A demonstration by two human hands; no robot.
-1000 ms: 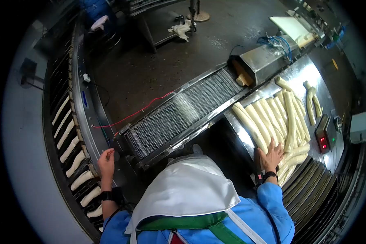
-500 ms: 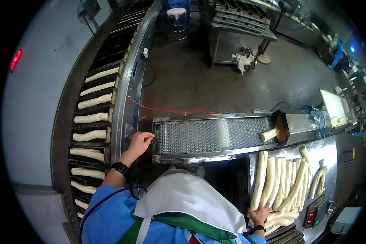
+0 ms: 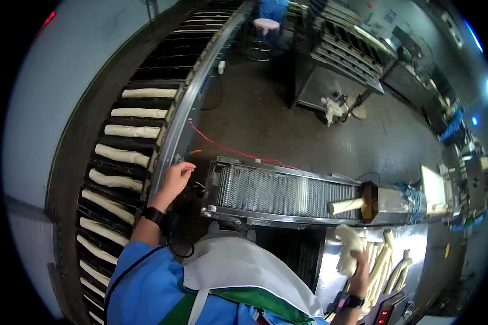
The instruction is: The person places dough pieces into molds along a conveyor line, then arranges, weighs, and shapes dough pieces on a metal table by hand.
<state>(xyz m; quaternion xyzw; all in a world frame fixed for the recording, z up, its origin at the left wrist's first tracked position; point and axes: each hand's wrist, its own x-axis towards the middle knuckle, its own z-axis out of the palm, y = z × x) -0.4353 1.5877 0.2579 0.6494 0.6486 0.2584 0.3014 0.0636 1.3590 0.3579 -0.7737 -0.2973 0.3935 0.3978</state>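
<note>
My left hand point(image 3: 179, 179) is raised beside the metal rail of the tray line, left of the mesh conveyor point(image 3: 282, 192), its fingers curled together; what they hold, if anything, is hidden. At the lower right, my right hand point(image 3: 359, 271) grips a pale dough roll point(image 3: 348, 249), blurred and lifted over the steel table point(image 3: 328, 271). More long dough rolls point(image 3: 384, 262) lie beside it on the table. One dough roll point(image 3: 347, 206) sticks out of the metal housing point(image 3: 396, 203) onto the mesh belt.
Dark trays with dough strips point(image 3: 122, 154) run along the left side. A red cord point(image 3: 238, 153) stretches from the rail to the conveyor. A scale with a red display point(image 3: 387, 313) sits at the lower right. Behind are a stool point(image 3: 267, 25) and a tray rack point(image 3: 347, 54).
My right hand has closed round dough and lifted it from the row. The roll at the housing extends further onto the belt. The head view has turned, and my left hand stays near the rail.
</note>
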